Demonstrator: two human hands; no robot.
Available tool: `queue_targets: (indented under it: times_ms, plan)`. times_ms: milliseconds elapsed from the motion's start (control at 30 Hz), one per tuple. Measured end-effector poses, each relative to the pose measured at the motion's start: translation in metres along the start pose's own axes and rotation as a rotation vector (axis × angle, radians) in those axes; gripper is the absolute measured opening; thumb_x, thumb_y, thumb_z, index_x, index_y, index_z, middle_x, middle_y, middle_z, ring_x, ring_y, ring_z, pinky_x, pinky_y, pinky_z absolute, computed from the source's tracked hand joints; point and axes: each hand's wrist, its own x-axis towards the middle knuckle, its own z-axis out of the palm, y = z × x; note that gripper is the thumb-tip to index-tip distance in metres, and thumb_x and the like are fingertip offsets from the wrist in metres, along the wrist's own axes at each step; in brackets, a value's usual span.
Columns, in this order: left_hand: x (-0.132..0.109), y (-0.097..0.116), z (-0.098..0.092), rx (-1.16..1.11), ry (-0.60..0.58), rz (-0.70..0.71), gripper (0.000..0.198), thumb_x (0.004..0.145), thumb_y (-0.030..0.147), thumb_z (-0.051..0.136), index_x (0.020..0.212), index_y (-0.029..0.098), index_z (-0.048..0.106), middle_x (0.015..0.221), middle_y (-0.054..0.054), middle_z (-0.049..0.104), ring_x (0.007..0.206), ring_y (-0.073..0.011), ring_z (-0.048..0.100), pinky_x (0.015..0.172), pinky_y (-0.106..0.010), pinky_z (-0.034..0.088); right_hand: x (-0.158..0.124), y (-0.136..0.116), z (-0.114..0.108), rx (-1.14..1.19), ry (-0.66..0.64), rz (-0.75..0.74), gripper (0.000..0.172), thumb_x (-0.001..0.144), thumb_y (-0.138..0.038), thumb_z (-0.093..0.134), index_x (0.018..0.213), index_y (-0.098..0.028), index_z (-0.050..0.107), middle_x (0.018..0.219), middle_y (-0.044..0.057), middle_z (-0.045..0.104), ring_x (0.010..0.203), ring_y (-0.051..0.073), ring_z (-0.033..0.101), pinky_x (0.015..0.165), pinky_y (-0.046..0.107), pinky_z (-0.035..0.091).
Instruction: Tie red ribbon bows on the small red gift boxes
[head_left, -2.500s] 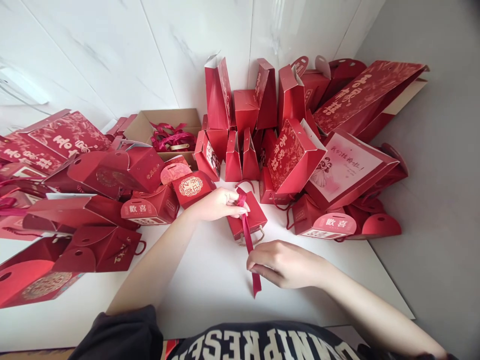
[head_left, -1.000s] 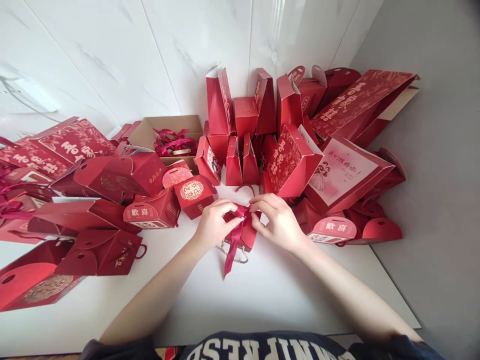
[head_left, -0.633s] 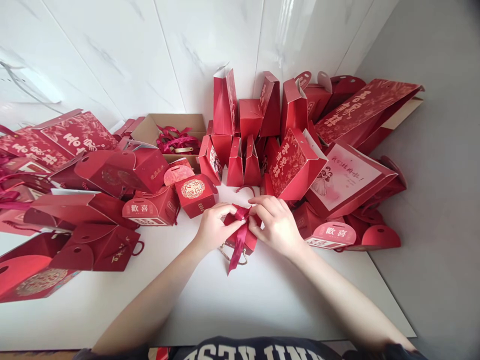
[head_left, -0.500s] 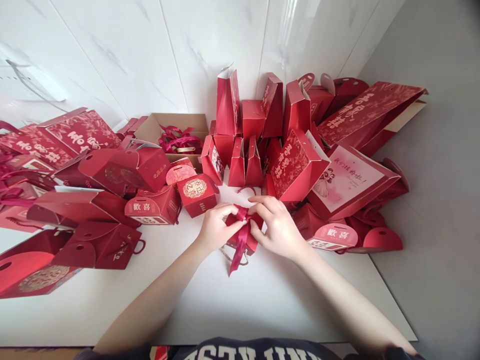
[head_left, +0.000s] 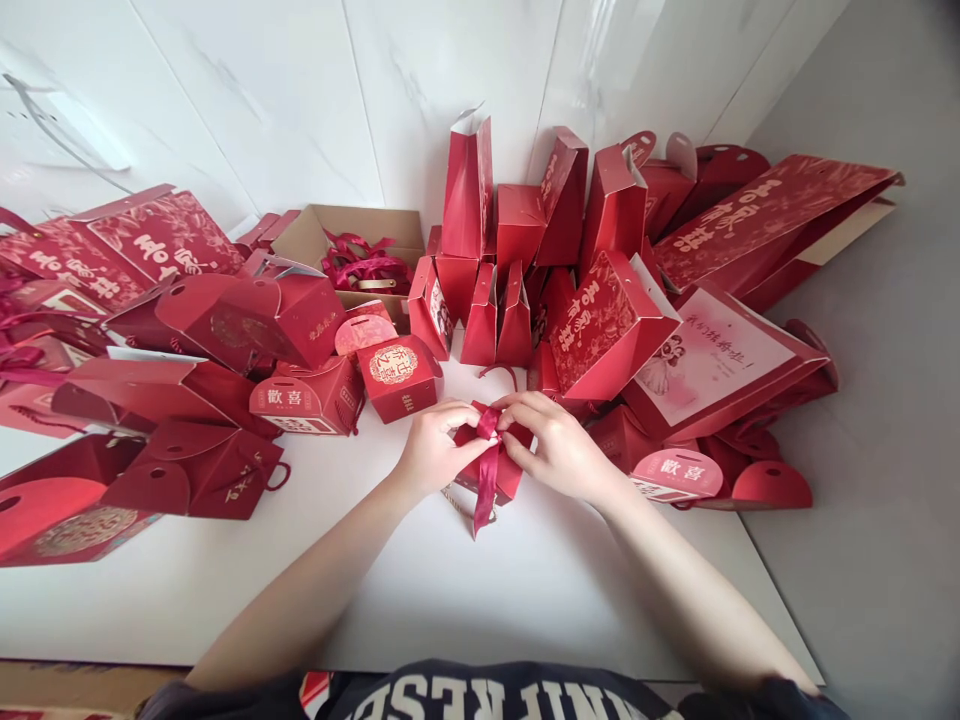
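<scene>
A: Where did we log the small red gift box [head_left: 511,478]?

B: On the white table [head_left: 480,600], near its middle, just in front of the heap of red boxes. Our left hand [head_left: 433,452] and right hand [head_left: 561,452] met over its top. Each pinched the dark red ribbon [head_left: 487,475] between thumb and fingertips, with the other fingers curled and none spread.

A: Progress, as we judged it?

B: The ribbon sat on the box top, gathered to a knot between our fingertips. One tail hung down the front face to the table. We could not make out finished loops, so we entered the bow as begun, not closed. A cord handle [head_left: 450,500] showed beside the box, loose.

A: Room to move?

B: White table top showed between the box and our chest.
- Left: the round-labelled red box [head_left: 397,375] sat near our left knuckles, apart from them.
- Right: a low box with a pink label [head_left: 675,474] lay near our right wrist, not touching.
- Behind: upright red paper bags [head_left: 495,320] stood close to the work.
- The table's right edge [head_left: 772,610] ran well apart from the hands.
- Back left: a cardboard carton [head_left: 315,235] with spare ribbons [head_left: 364,265] stood against the tiled wall
</scene>
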Motion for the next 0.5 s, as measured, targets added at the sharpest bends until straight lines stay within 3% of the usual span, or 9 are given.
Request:
queue_targets:
  times_ms: [167, 333, 500]
  plan:
    - [0.000, 0.000, 0.000, 0.005, 0.011, -0.008, 0.008, 0.074, 0.011, 0.072, 0.074, 0.019, 0.069, 0.079, -0.002, 0.071, 0.077, -0.0159, 0.066, 0.073, -0.029, 0.054, 0.001, -0.004, 0.003, -0.170, 0.110, -0.025, 0.009, 0.089, -0.014, 0.051, 0.094, -0.020, 0.055, 0.114, 0.010, 0.065, 0.106, 0.028, 0.058, 0.087, 0.044, 0.046]
    - [0.000, -0.001, 0.000, -0.013, 0.001, 0.011, 0.009, 0.076, 0.011, 0.071, 0.074, 0.019, 0.069, 0.079, -0.002, 0.071, 0.079, -0.0164, 0.066, 0.076, -0.031, 0.055, 0.001, -0.006, 0.004, 0.054, -0.004, 0.016, 0.018, 0.090, -0.011, 0.049, 0.103, -0.021, 0.053, 0.109, 0.007, 0.065, 0.101, 0.021, 0.060, 0.088, 0.034, 0.049]
    - [-0.001, 0.000, 0.000, -0.005, 0.009, 0.002, 0.010, 0.074, 0.010, 0.071, 0.073, 0.020, 0.069, 0.078, -0.001, 0.071, 0.078, -0.0160, 0.066, 0.073, -0.029, 0.054, -0.001, 0.000, 0.013, -0.356, 0.172, -0.001, 0.018, 0.091, -0.008, 0.044, 0.098, -0.020, 0.055, 0.108, 0.008, 0.068, 0.093, 0.024, 0.062, 0.080, 0.038, 0.045]
